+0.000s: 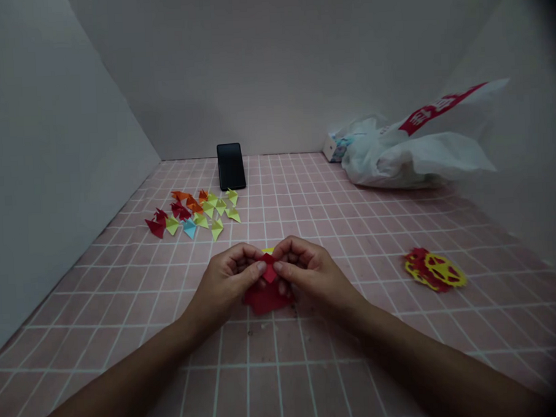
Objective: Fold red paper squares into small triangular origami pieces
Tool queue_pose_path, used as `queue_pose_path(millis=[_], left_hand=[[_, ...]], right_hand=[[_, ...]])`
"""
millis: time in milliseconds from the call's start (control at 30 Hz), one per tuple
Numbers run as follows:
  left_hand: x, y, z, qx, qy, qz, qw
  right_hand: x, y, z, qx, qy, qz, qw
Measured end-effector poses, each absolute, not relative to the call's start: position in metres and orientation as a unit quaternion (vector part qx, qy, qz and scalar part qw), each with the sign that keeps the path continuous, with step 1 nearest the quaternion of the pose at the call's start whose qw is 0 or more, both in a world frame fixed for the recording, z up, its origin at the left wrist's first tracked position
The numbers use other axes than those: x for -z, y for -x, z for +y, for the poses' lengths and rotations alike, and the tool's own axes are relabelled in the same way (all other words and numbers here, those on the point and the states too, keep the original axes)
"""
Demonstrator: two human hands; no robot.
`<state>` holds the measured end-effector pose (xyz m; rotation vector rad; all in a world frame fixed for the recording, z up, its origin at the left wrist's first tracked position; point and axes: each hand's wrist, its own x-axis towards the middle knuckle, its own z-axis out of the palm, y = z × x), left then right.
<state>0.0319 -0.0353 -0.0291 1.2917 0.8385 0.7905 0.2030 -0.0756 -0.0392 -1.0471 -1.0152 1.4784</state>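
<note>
In the head view, a small red paper is held between the left hand and the right hand, above a larger red paper on the worktop. Each grip is closed to a pinch, thumb against fingers, with one side of the small piece caught. A fold like this is probably best made with the edges matched and even thumb pressure, so that thin paper is not torn. The piece is pointed at top and bottom; a yellow paper is partly seen behind it. Crisp, angular folded paper shapes are set near the glossy phone; lacy, rounded paper cut-outs are laid at right, below the crinkled plastic bag.
</note>
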Motion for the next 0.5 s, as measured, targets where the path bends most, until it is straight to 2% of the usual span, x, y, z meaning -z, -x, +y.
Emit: queue_pose_path(millis=[500], left_hand=[[0.0331,-0.031,-0.0384,-0.383,-0.55,0.346,0.657]], right_hand=[[0.0369,-0.2016,-0.0793,-0.608,0.411,-0.413,0.539]])
